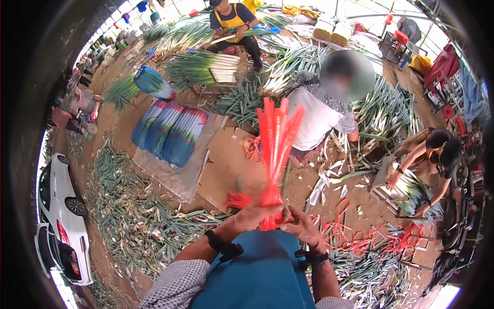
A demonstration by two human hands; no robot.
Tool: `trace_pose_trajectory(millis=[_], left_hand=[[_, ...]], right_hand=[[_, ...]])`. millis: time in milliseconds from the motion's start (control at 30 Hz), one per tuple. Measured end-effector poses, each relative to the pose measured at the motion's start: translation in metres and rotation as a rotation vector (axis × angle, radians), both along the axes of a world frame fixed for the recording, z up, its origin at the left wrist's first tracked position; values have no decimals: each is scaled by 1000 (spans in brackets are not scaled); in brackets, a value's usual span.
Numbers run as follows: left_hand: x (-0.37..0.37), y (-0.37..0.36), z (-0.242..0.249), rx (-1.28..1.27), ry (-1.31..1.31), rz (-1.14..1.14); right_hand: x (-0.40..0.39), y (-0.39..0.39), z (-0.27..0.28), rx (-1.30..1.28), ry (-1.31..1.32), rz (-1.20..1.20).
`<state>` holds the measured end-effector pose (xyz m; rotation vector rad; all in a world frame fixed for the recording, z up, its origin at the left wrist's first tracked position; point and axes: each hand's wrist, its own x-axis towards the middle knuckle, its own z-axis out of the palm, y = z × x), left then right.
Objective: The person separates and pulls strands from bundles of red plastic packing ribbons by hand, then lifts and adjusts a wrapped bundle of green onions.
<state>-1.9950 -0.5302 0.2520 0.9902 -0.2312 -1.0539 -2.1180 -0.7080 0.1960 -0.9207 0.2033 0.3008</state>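
A bundle of red plastic straps (274, 147) stands upright in front of me, fanned out at the top and gathered narrow at the bottom. My left hand (254, 213) is closed around its lower part, and loose red ends stick out to the left above the wrist. At the bundle's bottom end, my right hand (304, 225) has its fingers bent and pinched against the straps' right edge; its fingertips are partly hidden. Both hands are just above a blue-green apron (257, 270) over my lap.
Wrapped leek bundles (170, 133) lie on a sheet beside cardboard (229, 167). Leek trimmings (139, 201) cover the ground at left; red straps (355, 239) lie tangled at right. Several people work nearby, one handling leeks in a crate (383, 195). A white car (67, 216) stands at left.
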Motion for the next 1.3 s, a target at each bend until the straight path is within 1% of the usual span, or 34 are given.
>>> trace_pose_trajectory(millis=[33, 67, 100, 133, 167, 200, 233, 267, 300, 367, 467, 567, 600, 700, 733, 767, 833, 867, 900, 933, 967, 1000, 1033, 1067, 1100, 1133, 1200, 1300], left_hand=[[2, 6, 1, -45, 49, 28], [7, 12, 2, -40, -36, 35], [10, 21, 3, -59, 42, 78], [14, 30, 4, -80, 119, 120], [21, 38, 6, -100, 194, 160], [30, 49, 0, -74, 190, 141], [37, 60, -7, -97, 287, 146], [42, 70, -15, -120, 397, 139], [40, 77, -22, -143, 520, 126], [54, 92, -16, -143, 467, 82], [66, 114, -19, -117, 351, 121], [70, 133, -15, -44, 233, 174], [70, 137, -12, -16, 195, 194], [65, 147, -2, -68, 166, 322], [63, 154, -8, 9, -19, 327], [63, 162, -16, 88, -203, 324], [59, 163, -23, 156, -268, 373], [54, 158, -18, 144, -156, 431], [52, 160, -8, 264, -629, 341], [50, 160, 4, 397, -1095, 343], [44, 164, 0, 290, -653, 450], [31, 165, -9, 177, -201, 534], [27, 160, -5, 58, 256, 598], [26, 158, 16, 59, 349, 590], [26, 159, 9, 145, 199, 578], [21, 165, -2, 233, 56, 570], [12, 173, -9, 325, -235, 518], [13, 175, -14, 128, 254, 626]], right_hand=[[4, 12, -1, 18, 4, 9], [13, 26, 13, -73, -8, -3], [18, 38, 22, -164, -16, -13], [22, 48, 17, -331, -103, -31], [29, 54, 14, -387, 8, -25], [33, 60, 11, -440, 126, -22], [30, 67, 11, -491, 257, -24], [39, 80, 37, -714, 60, -77], [42, 92, 45, -656, 44, -127], [56, 109, 51, -540, -36, -219], [76, 122, 46, -684, -178, -234], [88, 129, 66, -571, 44, -123], [92, 128, 65, -597, 27, -85], [104, 120, 55, -454, -63, 127], [105, 118, 47, -586, -116, 198], [106, 119, 40, -549, -91, 202], [113, 118, 29, -490, -58, 197], [117, 120, 21, -497, -62, 231], [120, 120, 15, -404, -142, 215], [123, 121, 15, -308, -213, 202], [122, 125, 11, -209, -279, 191], [120, 127, 3, -306, -364, 174], [121, 131, 5, -404, -444, 151], [123, 123, 8, -689, -569, 203], [124, 117, 11, -974, -688, 260], [125, 115, 19, -1041, -696, 252], [128, 122, 31, -1164, -705, 254], [142, 123, 29, -1144, -826, 171]])
